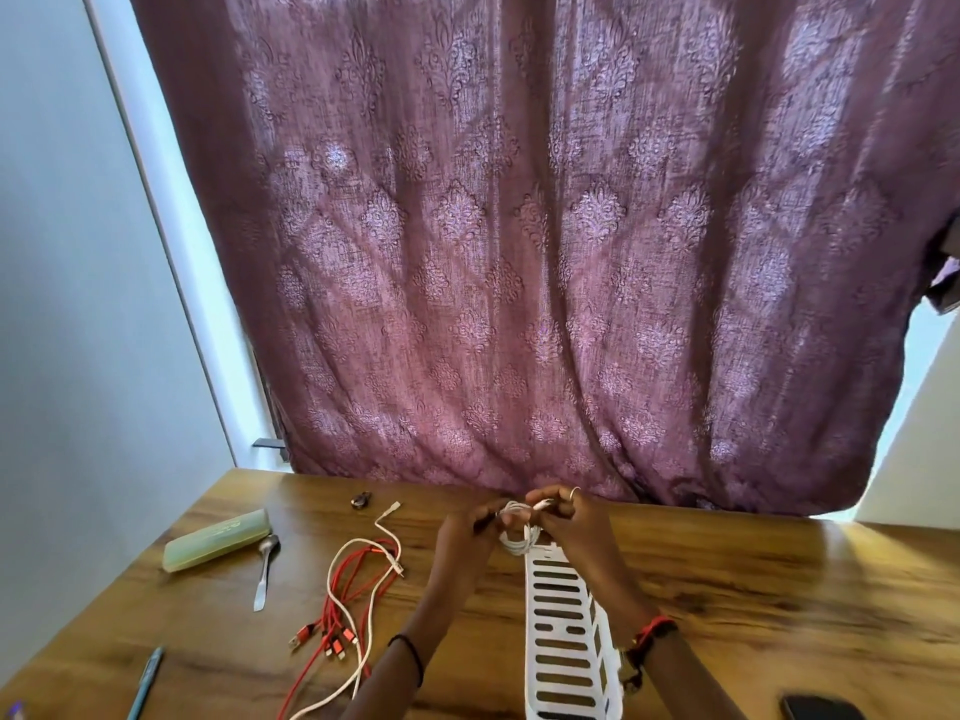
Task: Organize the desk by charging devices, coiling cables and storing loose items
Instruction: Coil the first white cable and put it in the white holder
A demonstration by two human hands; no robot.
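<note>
My two hands meet above the middle of the wooden desk (753, 605). My left hand (467, 532) holds a small coil of white cable (519, 537) by its left side. Fingers of my right hand (566, 517) pinch the cable's end at the top of the coil. The coil hangs just over the far end of a white slotted basket (563, 636). A loose tangle of red cable (353, 600) and a white cable (363, 563) lies on the desk to the left.
A pale green case (215, 540), a metal spoon (265, 571) and a small dark object (361, 500) lie at the left. A blue pen (145, 683) sits near the front left edge, a dark phone (821, 709) at the front right. A purple curtain (519, 252) hangs behind.
</note>
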